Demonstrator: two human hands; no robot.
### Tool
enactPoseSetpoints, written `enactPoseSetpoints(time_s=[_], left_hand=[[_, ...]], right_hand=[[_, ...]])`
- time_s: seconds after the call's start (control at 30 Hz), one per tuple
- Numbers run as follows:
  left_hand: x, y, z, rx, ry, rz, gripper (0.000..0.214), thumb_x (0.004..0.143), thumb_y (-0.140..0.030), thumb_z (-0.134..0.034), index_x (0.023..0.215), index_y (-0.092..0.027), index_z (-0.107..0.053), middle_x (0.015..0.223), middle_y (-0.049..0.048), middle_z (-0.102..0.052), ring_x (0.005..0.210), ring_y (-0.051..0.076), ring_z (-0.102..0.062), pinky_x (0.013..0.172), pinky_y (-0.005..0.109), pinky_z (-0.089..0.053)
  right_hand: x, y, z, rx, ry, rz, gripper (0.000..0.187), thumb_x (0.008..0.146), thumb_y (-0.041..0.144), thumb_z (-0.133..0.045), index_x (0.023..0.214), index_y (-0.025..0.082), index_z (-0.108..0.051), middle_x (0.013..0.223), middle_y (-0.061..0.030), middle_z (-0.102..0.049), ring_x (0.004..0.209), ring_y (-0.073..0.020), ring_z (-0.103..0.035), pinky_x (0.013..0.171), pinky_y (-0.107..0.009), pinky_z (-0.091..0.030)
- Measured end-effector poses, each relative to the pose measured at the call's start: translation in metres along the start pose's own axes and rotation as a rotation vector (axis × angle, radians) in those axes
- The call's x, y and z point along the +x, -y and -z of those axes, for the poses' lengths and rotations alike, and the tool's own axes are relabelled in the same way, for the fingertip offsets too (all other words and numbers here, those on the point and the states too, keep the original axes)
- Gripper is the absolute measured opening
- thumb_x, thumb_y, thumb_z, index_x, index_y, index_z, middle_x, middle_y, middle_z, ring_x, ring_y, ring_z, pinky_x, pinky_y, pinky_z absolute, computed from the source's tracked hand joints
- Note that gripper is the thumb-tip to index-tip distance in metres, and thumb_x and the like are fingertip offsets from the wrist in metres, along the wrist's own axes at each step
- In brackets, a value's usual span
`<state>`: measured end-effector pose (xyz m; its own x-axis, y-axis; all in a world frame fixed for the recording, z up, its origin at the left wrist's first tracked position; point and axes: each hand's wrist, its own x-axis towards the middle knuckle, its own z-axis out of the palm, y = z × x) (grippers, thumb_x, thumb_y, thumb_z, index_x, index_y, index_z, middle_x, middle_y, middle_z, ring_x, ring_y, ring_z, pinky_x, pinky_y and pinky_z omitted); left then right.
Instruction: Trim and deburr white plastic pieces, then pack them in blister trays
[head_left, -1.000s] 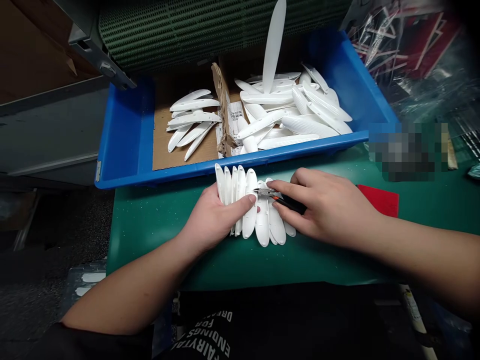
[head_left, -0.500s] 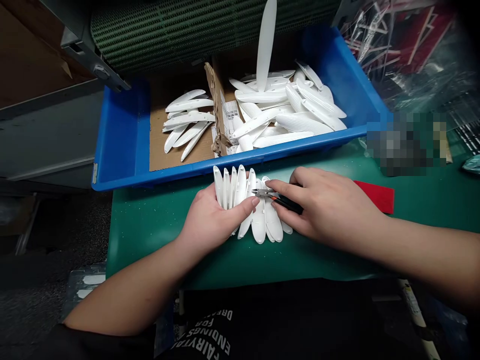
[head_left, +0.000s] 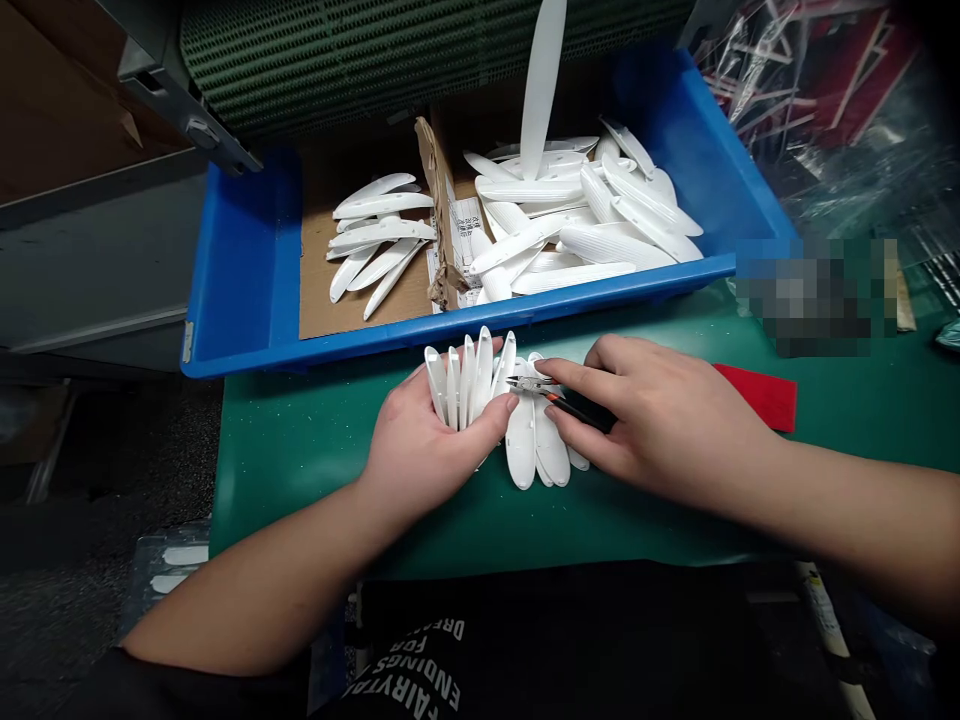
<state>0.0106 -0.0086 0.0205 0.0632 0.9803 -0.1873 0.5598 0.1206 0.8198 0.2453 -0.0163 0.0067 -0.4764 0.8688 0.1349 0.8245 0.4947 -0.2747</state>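
My left hand (head_left: 424, 430) is closed around several long white plastic pieces (head_left: 469, 375), which fan upward between thumb and fingers. They are narrow, with rounded ends and a shallow hollow. In my right hand (head_left: 652, 410) is a pair of cutting pliers (head_left: 574, 405) with black and orange handles. The plier jaws meet the edge of the piece nearest my left thumb; whether they are fully closed I cannot tell. Below the jaws, more white pieces (head_left: 521, 445) lie side by side on the green table surface (head_left: 300, 460), partly covered by my right fingers.
Behind my hands stands a blue bin (head_left: 247, 350), split by a cardboard divider (head_left: 436, 210). White pieces (head_left: 382, 235) lie in its left part, with a bigger heap (head_left: 592, 225) on the right. A red flat piece (head_left: 761, 397) and clear plastic bags (head_left: 832, 130) are at the right.
My left hand has tilted the fanned pieces and drawn them slightly up, away from the pieces on the table. The pliers stay at the same piece. The view has shifted a little.
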Motion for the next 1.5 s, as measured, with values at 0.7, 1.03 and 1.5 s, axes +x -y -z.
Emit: enactPoseSetpoints(time_s=[0.7, 1.03, 1.5], left_hand=[[-0.004, 0.002, -0.003, 0.028, -0.074, -0.157, 0.049, 0.088, -0.038, -0.083, 0.135, -0.025, -0.076, 0.126, 0.0054, -0.08, 0.114, 0.03, -0.076, 0.112, 0.042, -0.059], [-0.002, 0.002, -0.003, -0.037, -0.043, -0.067, 0.048, 0.089, -0.038, -0.08, 0.135, -0.024, -0.076, 0.132, 0.0062, -0.078, 0.122, 0.032, -0.074, 0.11, 0.041, -0.059], [0.0, 0.002, -0.004, -0.044, -0.061, -0.077, 0.048, 0.089, -0.036, -0.08, 0.135, -0.026, -0.075, 0.128, 0.005, -0.079, 0.117, 0.031, -0.075, 0.108, 0.042, -0.06]], right_hand=[[0.001, 0.003, -0.003, -0.057, -0.028, -0.005, 0.041, 0.107, 0.047, -0.056, 0.132, 0.021, -0.076, 0.089, -0.0079, -0.064, 0.07, -0.0204, -0.054, 0.059, -0.033, -0.024], [0.001, -0.003, -0.004, 0.048, -0.115, 0.016, 0.037, 0.107, 0.043, -0.058, 0.127, 0.022, -0.079, 0.084, -0.0046, -0.067, 0.066, -0.0166, -0.058, 0.058, -0.031, -0.031], [0.003, -0.001, 0.0, 0.039, -0.093, -0.003, 0.038, 0.103, 0.043, -0.063, 0.132, 0.022, -0.078, 0.089, -0.0077, -0.064, 0.076, -0.021, -0.058, 0.062, -0.032, -0.031]])
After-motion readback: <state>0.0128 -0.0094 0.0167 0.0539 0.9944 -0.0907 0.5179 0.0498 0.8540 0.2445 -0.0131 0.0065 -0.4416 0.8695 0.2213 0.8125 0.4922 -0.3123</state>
